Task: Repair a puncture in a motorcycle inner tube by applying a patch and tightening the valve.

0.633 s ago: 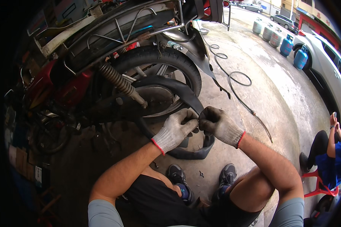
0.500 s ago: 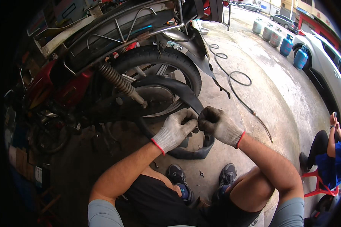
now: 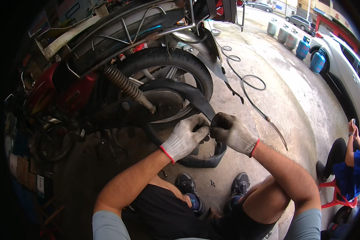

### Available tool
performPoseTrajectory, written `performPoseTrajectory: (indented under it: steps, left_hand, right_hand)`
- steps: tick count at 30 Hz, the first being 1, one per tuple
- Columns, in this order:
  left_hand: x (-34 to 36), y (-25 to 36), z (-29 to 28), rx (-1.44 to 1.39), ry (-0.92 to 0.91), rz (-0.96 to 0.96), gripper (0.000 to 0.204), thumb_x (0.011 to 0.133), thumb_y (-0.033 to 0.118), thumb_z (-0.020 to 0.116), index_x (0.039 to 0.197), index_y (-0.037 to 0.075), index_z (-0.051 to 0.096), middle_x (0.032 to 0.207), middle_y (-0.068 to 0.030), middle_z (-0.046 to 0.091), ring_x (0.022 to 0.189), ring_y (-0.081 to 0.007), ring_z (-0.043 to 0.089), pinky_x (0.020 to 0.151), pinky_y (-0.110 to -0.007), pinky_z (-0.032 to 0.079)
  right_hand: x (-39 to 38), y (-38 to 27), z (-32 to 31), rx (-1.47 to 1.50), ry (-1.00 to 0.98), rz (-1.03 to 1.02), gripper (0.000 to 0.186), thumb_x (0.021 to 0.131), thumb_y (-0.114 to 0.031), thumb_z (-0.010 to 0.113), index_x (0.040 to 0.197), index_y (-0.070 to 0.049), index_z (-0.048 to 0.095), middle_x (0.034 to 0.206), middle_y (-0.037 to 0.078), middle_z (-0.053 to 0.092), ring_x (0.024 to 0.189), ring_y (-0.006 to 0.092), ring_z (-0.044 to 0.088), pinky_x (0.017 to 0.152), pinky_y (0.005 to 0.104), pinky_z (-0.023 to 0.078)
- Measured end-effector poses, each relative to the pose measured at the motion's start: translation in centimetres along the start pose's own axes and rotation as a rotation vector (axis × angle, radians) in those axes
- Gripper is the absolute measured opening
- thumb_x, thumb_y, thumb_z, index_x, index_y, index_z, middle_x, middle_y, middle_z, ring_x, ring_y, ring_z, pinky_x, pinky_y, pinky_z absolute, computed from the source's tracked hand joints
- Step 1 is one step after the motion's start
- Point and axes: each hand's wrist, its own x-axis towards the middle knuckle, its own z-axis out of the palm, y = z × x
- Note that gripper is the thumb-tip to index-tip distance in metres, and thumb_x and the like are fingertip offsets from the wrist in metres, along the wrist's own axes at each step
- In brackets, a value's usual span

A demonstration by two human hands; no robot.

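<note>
Both my hands wear whitish knit gloves with red cuffs and blackened fingers, and they meet in front of the motorcycle's rear wheel (image 3: 206, 76). My left hand (image 3: 187, 134) is closed in a pinch, thumb toward the right. Facing it, my right hand (image 3: 233, 132) pinches too, fingertips almost touching the left's. Whatever is between the fingertips is too small and hidden to name. A black inner tube (image 3: 202, 162) loops behind and below the hands, its upper stretch curving up across the wheel. Whether the fingers grip the tube itself, I cannot tell.
The motorcycle's spring shock absorber (image 3: 126, 86) and metal rack are close on the left. A black hose (image 3: 244, 82) snakes over the concrete. Small metal parts (image 3: 213, 183) lie between my shoes. A seated person (image 3: 354, 160), gas cylinders (image 3: 317, 61) and a white car (image 3: 344, 60) are at right.
Hardly anything differs. My fingertips shift very slightly against each other, with both hands staying in the same place over the inner tube.
</note>
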Motion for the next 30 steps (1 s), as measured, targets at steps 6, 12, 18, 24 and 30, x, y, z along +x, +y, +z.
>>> performPoseTrajectory:
  steps: [6,12,18,24,30]
  left_hand:
    - [-0.1,0.5,0.0,-0.038,-0.014,0.002,0.016,0.097,0.015,0.061,0.102,0.000,0.064,0.079,-0.0023,0.066,0.062,-0.0047,0.053,0.055,-0.022,0.044]
    - [0.0,-0.1,0.1,-0.063,0.013,0.022,0.017,0.098,0.015,0.061,0.104,0.000,0.064,0.080,-0.0027,0.067,0.063,-0.0046,0.054,0.055,-0.022,0.043]
    - [-0.1,0.0,0.0,-0.036,0.016,0.014,0.017,0.098,0.013,0.059,0.106,-0.001,0.063,0.084,-0.0047,0.068,0.073,-0.0069,0.062,0.062,-0.023,0.049]
    - [-0.3,0.8,-0.2,-0.096,-0.038,-0.010,0.016,0.099,0.014,0.058,0.105,-0.001,0.062,0.090,-0.0062,0.067,0.083,-0.0090,0.063,0.076,-0.026,0.051]
    - [-0.4,1.0,-0.8,-0.186,-0.031,0.019,0.017,0.099,0.013,0.056,0.107,-0.001,0.059,0.092,-0.0054,0.065,0.082,-0.0089,0.062,0.076,-0.026,0.051]
  right_hand:
    - [0.0,-0.5,-0.2,0.237,-0.017,0.100,0.014,0.090,-0.007,0.058,0.101,0.000,0.061,0.084,0.006,0.065,0.072,0.0119,0.063,0.067,0.0281,0.052]
    - [-0.2,-0.3,0.1,0.165,0.019,0.038,0.015,0.094,-0.011,0.059,0.103,0.000,0.060,0.087,0.006,0.066,0.075,0.0117,0.063,0.068,0.0282,0.053]
    - [0.0,0.3,0.1,0.035,0.013,0.010,0.024,0.095,-0.021,0.064,0.105,0.000,0.060,0.091,0.009,0.069,0.081,0.0148,0.068,0.073,0.0296,0.055]
    - [-0.3,-1.0,0.3,0.235,0.035,0.073,0.015,0.094,-0.013,0.060,0.102,-0.001,0.061,0.085,0.005,0.064,0.074,0.0123,0.062,0.068,0.0287,0.052]
    - [-0.1,-0.9,-0.2,0.330,0.029,0.027,0.018,0.093,-0.010,0.056,0.105,0.002,0.062,0.082,0.006,0.065,0.073,0.0127,0.061,0.068,0.0283,0.050]
